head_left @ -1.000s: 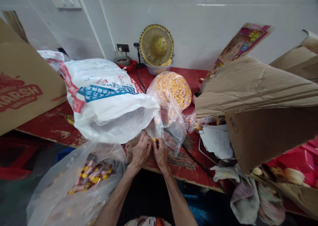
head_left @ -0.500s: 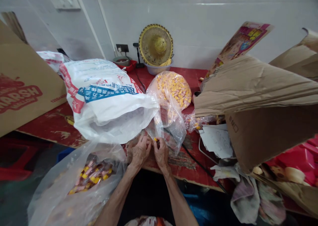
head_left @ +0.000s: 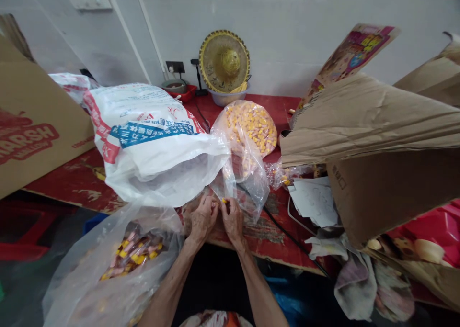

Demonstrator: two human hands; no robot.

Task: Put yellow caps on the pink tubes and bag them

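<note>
My left hand (head_left: 203,218) and my right hand (head_left: 233,220) meet at the near edge of the red table (head_left: 82,178), fingers pinched together. Between the fingertips sits a small yellow piece (head_left: 224,200), mostly gripped by my right hand. What my left fingers hold is hidden. Just above the hands hangs a clear plastic bag (head_left: 244,174) that runs up to a heap of yellow and pink sweets (head_left: 253,126). A big white printed sack (head_left: 151,140) lies left of it.
A clear bag of wrapped sweets (head_left: 125,255) hangs at lower left. Brown cardboard boxes stand at the left (head_left: 32,126) and right (head_left: 377,140). Papers (head_left: 316,200), a black cable (head_left: 287,236), a straw hat (head_left: 224,61) and a bowl sit further back.
The hands stay pinched in the same spot. The view has shifted slightly; nothing else moved.
</note>
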